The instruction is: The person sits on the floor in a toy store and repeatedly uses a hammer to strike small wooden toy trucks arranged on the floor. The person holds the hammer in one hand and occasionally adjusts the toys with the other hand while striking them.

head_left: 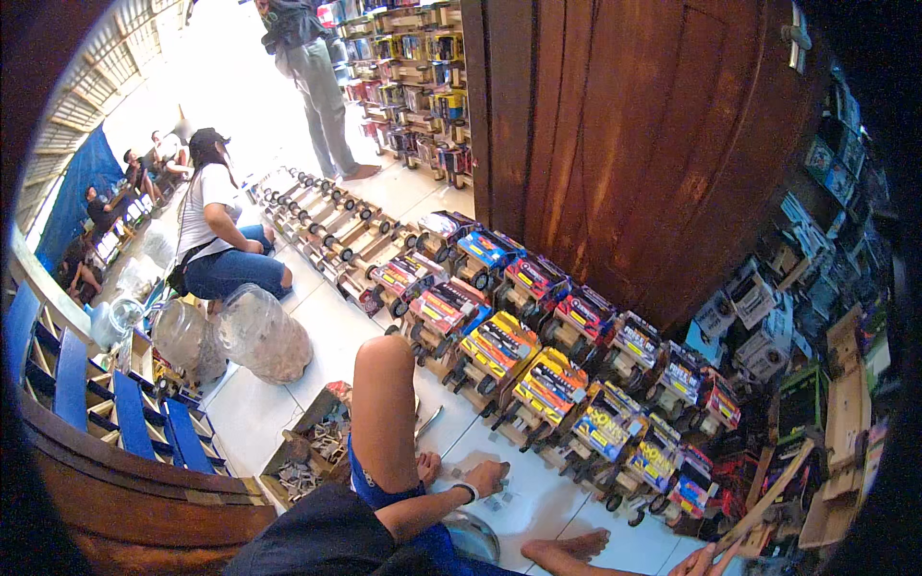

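My left hand (487, 477), with a pale band at the wrist, reaches down to the tiled floor. Its fingers are curled; what they hold, if anything, cannot be made out. Small grey pieces (497, 500) lie on the tiles just beside it. At the lower right edge my right hand (706, 561) is closed around the near end of a long light wooden strip (773, 492), which slants up and away. Past my hands stand two rows of wooden toy trucks (549, 386) with bright printed bodies and black wheels. A round, shiny basin (473, 540) shows partly beneath my left forearm.
Left of my bent knee is a wooden box (317, 451) of small wood pieces. Filled clear bags (264, 336) stand beyond it, near a seated person (216, 221). Bare wheeled frames (336, 223) continue the rows. A brown wooden door (624, 144) and piled cartons (759, 307) border the right.
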`<action>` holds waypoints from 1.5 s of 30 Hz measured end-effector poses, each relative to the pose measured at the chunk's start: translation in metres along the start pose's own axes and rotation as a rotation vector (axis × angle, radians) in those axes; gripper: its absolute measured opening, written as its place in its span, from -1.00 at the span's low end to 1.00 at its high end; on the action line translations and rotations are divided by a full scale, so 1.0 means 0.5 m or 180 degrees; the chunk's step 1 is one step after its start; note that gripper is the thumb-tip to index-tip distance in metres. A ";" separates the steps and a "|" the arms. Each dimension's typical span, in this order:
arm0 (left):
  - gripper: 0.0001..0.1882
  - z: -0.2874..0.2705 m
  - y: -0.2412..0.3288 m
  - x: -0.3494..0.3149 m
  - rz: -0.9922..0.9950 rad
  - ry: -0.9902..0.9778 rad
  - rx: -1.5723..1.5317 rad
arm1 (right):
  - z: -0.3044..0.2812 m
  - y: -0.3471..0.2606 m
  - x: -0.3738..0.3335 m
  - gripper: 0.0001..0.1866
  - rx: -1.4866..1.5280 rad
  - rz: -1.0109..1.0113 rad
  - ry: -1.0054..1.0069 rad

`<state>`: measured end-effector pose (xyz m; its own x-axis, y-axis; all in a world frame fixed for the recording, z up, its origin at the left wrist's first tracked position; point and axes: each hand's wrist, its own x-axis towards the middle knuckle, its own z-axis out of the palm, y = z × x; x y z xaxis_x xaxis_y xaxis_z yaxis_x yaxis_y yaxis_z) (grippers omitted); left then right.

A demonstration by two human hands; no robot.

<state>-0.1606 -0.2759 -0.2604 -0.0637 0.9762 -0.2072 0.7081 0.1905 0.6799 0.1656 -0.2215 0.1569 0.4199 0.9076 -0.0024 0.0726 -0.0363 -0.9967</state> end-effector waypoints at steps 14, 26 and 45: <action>-0.59 0.025 0.088 0.102 0.0472 -0.0731 -0.0222 | 0.020 0.109 0.185 -0.29 -0.0354 -0.0134 -0.0329; -0.69 -0.163 0.321 0.022 0.1354 -0.1578 -0.1706 | -0.037 0.125 0.208 -0.19 0.0337 0.0517 -0.0596; -0.74 -0.260 0.853 0.674 0.2082 -0.0723 -0.0790 | -0.074 0.157 0.122 -0.14 -0.1367 -0.0695 -0.0543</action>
<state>0.0284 0.1479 0.0511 0.4837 0.8579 0.1731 0.3697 -0.3796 0.8481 0.2301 -0.1846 0.0817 0.2024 0.9672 0.1533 0.5226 0.0257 -0.8522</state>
